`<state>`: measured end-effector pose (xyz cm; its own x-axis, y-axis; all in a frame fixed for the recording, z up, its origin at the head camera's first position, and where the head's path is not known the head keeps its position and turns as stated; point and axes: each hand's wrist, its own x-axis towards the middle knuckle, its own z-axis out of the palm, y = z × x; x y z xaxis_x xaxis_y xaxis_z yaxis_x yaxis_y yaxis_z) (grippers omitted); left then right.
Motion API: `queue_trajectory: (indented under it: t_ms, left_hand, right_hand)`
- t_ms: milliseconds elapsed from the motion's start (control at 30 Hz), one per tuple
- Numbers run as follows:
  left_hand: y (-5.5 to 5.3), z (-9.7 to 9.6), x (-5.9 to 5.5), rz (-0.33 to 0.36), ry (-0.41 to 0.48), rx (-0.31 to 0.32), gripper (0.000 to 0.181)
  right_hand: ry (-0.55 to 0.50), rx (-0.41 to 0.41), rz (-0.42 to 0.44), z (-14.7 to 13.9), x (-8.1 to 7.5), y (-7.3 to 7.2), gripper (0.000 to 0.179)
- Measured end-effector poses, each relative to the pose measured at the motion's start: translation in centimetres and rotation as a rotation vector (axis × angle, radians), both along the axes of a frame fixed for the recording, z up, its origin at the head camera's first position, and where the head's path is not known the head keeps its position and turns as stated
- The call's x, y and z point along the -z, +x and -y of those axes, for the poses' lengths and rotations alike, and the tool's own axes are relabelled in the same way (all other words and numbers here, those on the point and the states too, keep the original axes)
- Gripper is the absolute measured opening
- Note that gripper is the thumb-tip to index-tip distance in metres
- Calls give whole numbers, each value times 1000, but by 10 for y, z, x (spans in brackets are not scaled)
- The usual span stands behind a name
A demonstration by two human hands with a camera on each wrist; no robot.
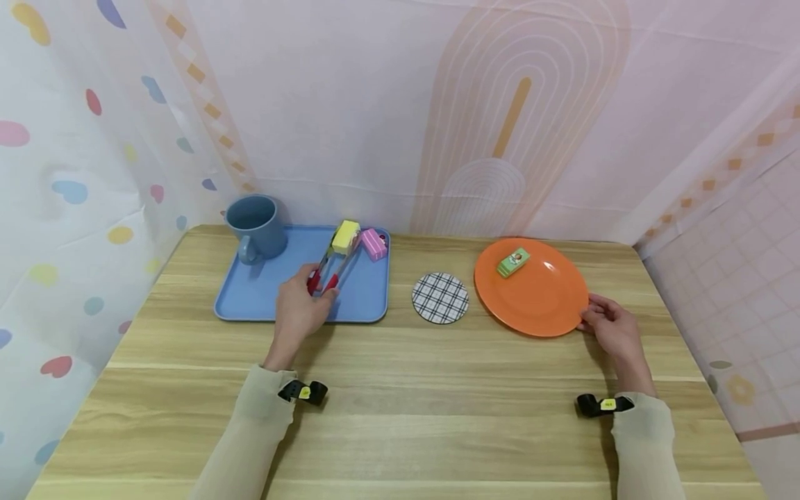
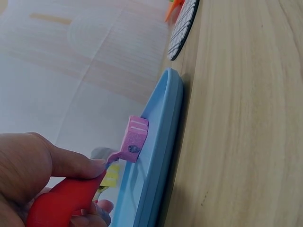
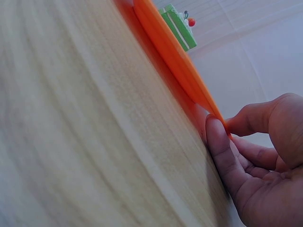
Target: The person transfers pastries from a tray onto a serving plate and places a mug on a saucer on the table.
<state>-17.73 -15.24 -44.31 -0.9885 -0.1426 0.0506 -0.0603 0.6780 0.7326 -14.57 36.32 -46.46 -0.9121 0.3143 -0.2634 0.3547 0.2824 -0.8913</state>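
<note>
In my left hand (image 1: 300, 305) I hold red-handled tongs (image 1: 331, 283) over the blue tray (image 1: 306, 278). The arms of the tongs stand on either side of a yellow toy cake slice (image 1: 346, 237); whether they squeeze it I cannot tell. Just right of it on the tray sits a pink toy cake slice (image 2: 134, 137). My right hand (image 1: 614, 333) pinches the near right rim of an orange plate (image 1: 537, 305), thumb above and fingers below, as the right wrist view shows. A green toy cake slice (image 3: 179, 27) with a red ball on top lies on that plate.
A blue mug (image 1: 256, 226) stands at the tray's back left corner. Between tray and plate lies a round checked coaster (image 1: 440, 298). Behind the wooden table (image 1: 437, 417) hangs a patterned cloth (image 1: 350, 104).
</note>
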Motion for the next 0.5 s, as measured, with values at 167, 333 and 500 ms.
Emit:
queue_trajectory:
  t_ms: [167,333,500]
  left_hand:
    - [0,-2,-1,-12,1,3,54]
    - [1,-5,-2,4,9,0,55]
    - [2,-7,-2,-6,1,5,54]
  right_hand:
    - [2,1,1,0,-1,0,53]
    - [2,2,8,0,-1,0,53]
    - [-1,2,7,1,-1,0,53]
